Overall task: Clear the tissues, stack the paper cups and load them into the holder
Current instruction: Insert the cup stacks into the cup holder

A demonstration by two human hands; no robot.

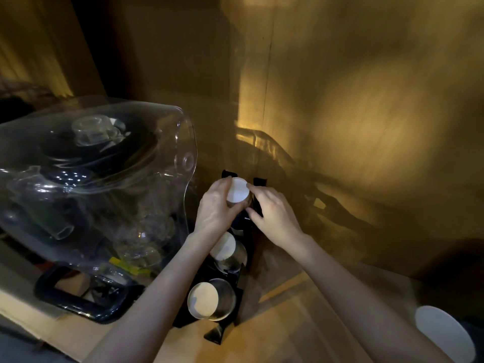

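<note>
A black cup holder (230,318) stands on the wooden counter against the wall, with several slots in a row. An upside-down paper cup stack (237,190), white base up, sits at the far slot. My left hand (216,205) wraps around its left side. My right hand (275,213) touches its right side with thumb and fingertips. Two more upside-down cup stacks stand in the holder: one in the middle slot (226,248), partly hidden by my left wrist, and one in the near slot (207,299). No tissues are visible.
A large clear plastic cover (104,163) over glassware on a dark tray (78,302) fills the left side, close to the holder. A wooden wall stands behind and to the right. A white round object (442,334) lies at the lower right of the counter.
</note>
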